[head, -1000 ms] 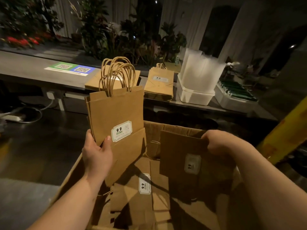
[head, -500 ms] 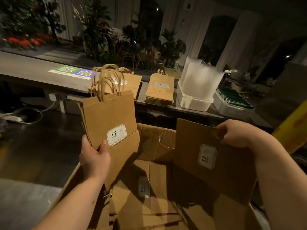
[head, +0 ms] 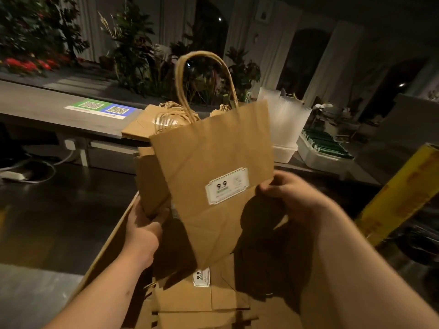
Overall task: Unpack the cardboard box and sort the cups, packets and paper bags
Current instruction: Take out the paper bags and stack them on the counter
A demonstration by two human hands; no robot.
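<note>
Head view: two hands are seen above an open cardboard box (head: 107,245), both occupied with brown paper bags.
Right hand (head: 292,195): its fingers are pinched onto the right edge of a single bag (head: 213,157), which is held upright over the box with the handle up and the white label towards the camera.
Left hand (head: 142,231): it is curled round the lower end of a bundle of bags (head: 148,176), held just behind and to the left of the single bag. Whether the two are touching cannot be told.
Bags already sorted: a flat pile of bags (head: 140,125) is laid on the tabletop (head: 47,108) beyond the box.
Cups: translucent cups (head: 285,117) are stood in a white tub (head: 283,153) on the same tabletop.
Packets: green packets (head: 325,141) are lined up in a second tub (head: 318,160) just beside the first.
Left in the box: more flat bags (head: 190,302) are lying at the bottom. The right part is shadowed and covered by an arm, so remaining cups or packets cannot be ruled out.
Progress, as judged: the task is well advanced. Cups and packets appear to be dealt with, and bags are what remains.
Still to be done, as judged: the held bags are to be added to the pile, and the box is to be emptied.
</note>
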